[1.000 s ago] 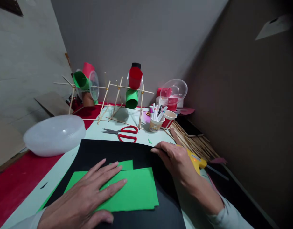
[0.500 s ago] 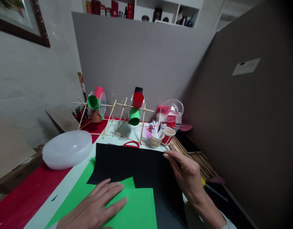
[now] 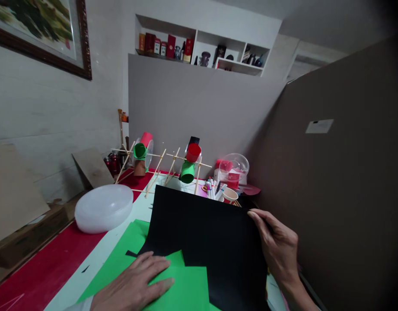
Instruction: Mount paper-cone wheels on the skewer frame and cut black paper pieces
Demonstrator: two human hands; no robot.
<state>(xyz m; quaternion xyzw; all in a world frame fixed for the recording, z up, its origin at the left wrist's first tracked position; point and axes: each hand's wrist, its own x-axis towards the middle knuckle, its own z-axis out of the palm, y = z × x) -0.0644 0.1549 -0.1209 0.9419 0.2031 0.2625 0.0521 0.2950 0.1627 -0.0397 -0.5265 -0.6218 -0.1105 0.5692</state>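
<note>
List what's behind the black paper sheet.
Past the top edge of the black paper sheet: a wooden-stick frame, marker pens and a paper cup. Covered: the cup's lower part and whatever lies directly behind the sheet, which can't be made out.

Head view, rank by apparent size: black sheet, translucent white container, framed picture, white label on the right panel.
1. Black sheet
2. Framed picture, visible part only; cut off by the image edge
3. Translucent white container
4. White label

The framed painting (image 3: 39,34), display shelves (image 3: 205,41), green paper (image 3: 189,287) and markers (image 3: 212,190) indicate a craft area in a home.
</note>
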